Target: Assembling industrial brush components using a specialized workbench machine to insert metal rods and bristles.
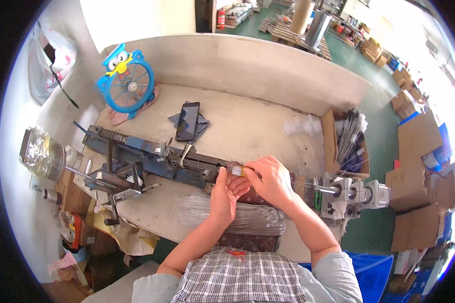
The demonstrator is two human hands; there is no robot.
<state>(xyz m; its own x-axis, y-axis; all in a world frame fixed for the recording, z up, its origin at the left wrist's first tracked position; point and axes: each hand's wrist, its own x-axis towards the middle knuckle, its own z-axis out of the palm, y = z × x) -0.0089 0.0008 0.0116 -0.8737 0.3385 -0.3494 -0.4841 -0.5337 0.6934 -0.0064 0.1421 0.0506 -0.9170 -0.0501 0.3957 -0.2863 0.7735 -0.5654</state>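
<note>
My right hand point(272, 181) is closed, its thumb and fingers pinching a small yellow-and-white piece point(236, 170) at the right end of a long blue metal bench fixture point(151, 154). Beside it, my left hand point(224, 198) has its thumb raised against the fixture's end and its fingers curled toward the right hand. Whatever lies in the left fingers is too small to make out. Under my wrists rests a thick bundle of thin grey wires point(247, 220) on a dark patterned cloth point(250, 242). A tan band point(185, 154) is looped around the fixture.
A cranked metal stand point(114, 182) is at the left. A black phone point(187, 121) lies on a grey cloth, behind it a blue toy-faced fan point(131, 86). To the right are a metal shaft unit point(351, 197) and a cardboard box point(330, 144) of wire pieces. A low board point(237, 55) borders the bench.
</note>
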